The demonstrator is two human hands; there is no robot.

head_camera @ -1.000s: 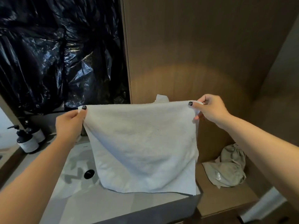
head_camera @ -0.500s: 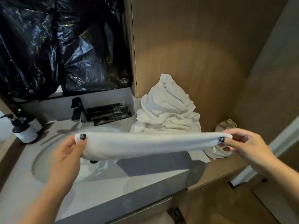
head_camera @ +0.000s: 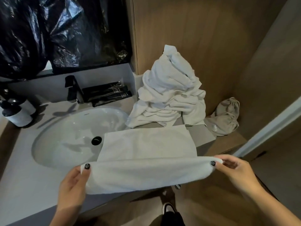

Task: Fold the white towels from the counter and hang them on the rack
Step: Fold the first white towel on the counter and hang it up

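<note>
White towel [head_camera: 146, 154], plain, smooth terry. Far half lies flat on the bench [head_camera: 24, 181], covering the right edge of the sink [head_camera: 65, 137] and the bench's front right part. Near half is lifted and curled over into a soft rolled fold, held up above the bench's front edge, sagging a little in the middle.

Left hand [head_camera: 73, 185] pinches the towel's near left corner, thumb on top with a dark-painted nail, the other fingers under the cloth, forearm coming up from the lower left. Right hand [head_camera: 234, 173] pinches the near right corner the same way, thumb on top with a dark nail, fingers curled behind the edge, forearm running off to the lower right. Both hands grasping the towel, held level and well apart, so the fold is stretched between them.

Behind the flat half, touching it or just behind its far edge, a tall heap of crumpled white towels [head_camera: 169, 95] stands on the bench against the wood wall panel [head_camera: 195, 38]. Right of the heap, a grey-beige cloth bag [head_camera: 224, 118] on a lower wooden ledge.

Black tap [head_camera: 73, 88] behind the sink, black sachets [head_camera: 105, 93] beside it. Two pump bottles [head_camera: 16, 111] at far left. Black plastic sheeting [head_camera: 57, 30] above.
</note>
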